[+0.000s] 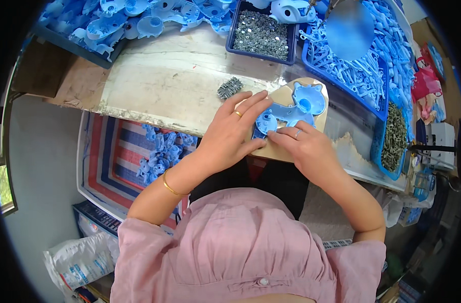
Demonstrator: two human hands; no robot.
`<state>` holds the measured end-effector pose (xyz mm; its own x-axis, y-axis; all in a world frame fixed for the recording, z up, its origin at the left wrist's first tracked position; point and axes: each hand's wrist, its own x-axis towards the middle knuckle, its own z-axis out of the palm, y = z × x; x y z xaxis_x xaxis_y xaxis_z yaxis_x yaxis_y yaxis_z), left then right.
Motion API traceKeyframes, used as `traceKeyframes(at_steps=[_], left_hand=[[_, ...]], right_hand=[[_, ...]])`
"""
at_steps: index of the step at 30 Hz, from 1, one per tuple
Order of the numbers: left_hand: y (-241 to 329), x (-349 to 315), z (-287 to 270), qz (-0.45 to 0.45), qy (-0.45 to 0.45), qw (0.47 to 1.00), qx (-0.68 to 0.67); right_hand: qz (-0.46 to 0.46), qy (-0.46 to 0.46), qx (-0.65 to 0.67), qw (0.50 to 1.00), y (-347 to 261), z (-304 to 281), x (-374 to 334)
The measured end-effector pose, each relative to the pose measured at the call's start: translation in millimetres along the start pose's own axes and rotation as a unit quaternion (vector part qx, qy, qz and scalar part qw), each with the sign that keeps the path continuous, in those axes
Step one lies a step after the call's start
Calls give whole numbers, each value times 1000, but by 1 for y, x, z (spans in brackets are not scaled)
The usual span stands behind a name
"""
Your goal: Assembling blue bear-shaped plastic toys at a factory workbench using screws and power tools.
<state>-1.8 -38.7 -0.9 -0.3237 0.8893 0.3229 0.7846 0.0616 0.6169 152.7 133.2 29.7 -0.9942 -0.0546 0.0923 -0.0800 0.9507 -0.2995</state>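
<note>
A light-blue molded plastic shell (309,99) with rounded, ear-like shapes lies on a tan board (319,122) at the table's near edge. My left hand (235,121) rests along the shell's left side, fingers stretched out and thumb apart. At the shell's near edge is my right hand (302,146), its fingers bent and pressed together on the plastic. The fingertips hide whether a small piece is between them. Just beyond my left hand, a small heap of grey metal pieces (230,88) sits on the table.
A dark-blue tray (231,46) of small silvery metal parts stands at the back. To the right are a tray (311,59) of blue stick-shaped pieces and a blue basket (377,151) of screw-like parts. Blue shells (159,12) are piled back left; a striped, lined bin (99,151) sits lower left.
</note>
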Motion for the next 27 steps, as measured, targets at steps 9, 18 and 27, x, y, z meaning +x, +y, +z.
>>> traceKeyframes(at_steps=[9,18,27], left_hand=[[11,12,8,50,-38,997,42],[18,17,13,66,-37,994,80],[32,46,-1,65,9,998,-7]], right_hand=[[42,81,189,978,37,-30,1],[153,294,-200,922,176,-61,8],[222,334,329,855,110,-76,-28]])
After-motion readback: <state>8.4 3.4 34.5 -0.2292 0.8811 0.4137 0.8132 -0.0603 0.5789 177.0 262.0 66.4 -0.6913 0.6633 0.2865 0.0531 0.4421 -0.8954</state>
